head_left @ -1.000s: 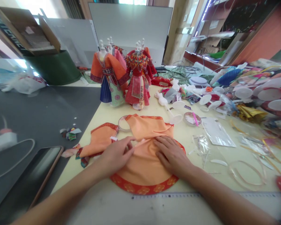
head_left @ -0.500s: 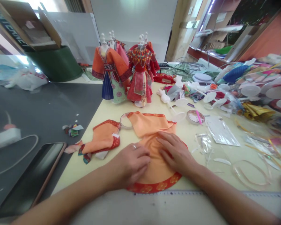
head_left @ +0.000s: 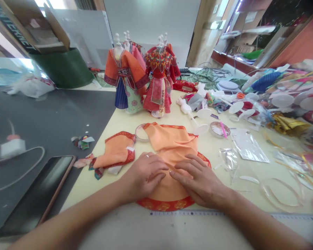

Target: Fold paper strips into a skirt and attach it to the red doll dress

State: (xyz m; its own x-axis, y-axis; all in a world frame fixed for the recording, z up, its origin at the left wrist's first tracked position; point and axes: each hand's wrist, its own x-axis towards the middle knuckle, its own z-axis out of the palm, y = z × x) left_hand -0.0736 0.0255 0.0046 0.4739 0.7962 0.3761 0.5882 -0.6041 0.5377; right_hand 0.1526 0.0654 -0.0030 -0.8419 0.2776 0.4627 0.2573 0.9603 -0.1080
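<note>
Across the pale yellow tabletop point(head_left: 94, 189), seen from the head camera, both hands lie open and palm-down on an orange cloth garment point(head_left: 176, 142) with a red patterned hem; neither grips anything. The left hand point(head_left: 143, 175), a ring on one finger, presses the garment's left side. The right hand point(head_left: 200, 178) sits just beside it with its fingers spread, the two sets of fingertips almost meeting near the middle of the cloth. Flat fingers working outward from the centre seem the best way to handle this cloth, since even pressure eases folds while pinching would drag it out of shape. The garment lies near the table's front edge, its long axis running straight away from the person: the rounded red hem curves toward the body, and the rumpled top points at the dressed mannequins point(head_left: 159, 76). Just left of it lies a smaller orange piece with red trim point(head_left: 114, 156). A roll of clear tape point(head_left: 141, 132) sits beside the garment's top, and a ruler point(head_left: 186, 213) runs along the table's near side.
</note>
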